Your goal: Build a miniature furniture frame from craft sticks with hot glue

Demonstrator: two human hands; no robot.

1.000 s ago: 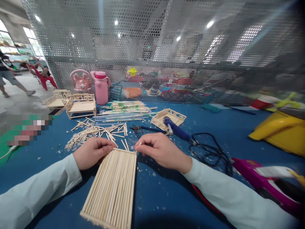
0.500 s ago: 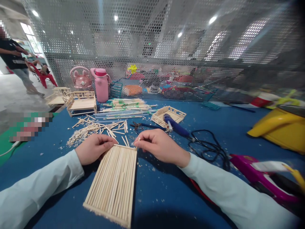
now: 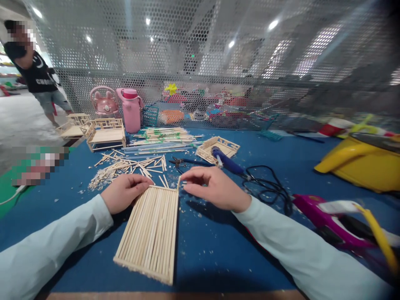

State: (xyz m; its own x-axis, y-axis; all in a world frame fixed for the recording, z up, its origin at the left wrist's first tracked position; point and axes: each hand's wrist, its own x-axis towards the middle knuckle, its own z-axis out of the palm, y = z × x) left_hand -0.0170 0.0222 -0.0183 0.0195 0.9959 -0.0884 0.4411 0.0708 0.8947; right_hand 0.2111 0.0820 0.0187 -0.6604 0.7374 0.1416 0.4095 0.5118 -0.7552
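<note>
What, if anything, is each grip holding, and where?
The left grip holds the stick panel by its far left corner. The right grip is open beside the short raised stick, apparently holding nothing.

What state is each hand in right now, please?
Left hand: closed, holding the stick panel by its far left corner.
Right hand: open, beside the short stick at the far right corner.
</note>
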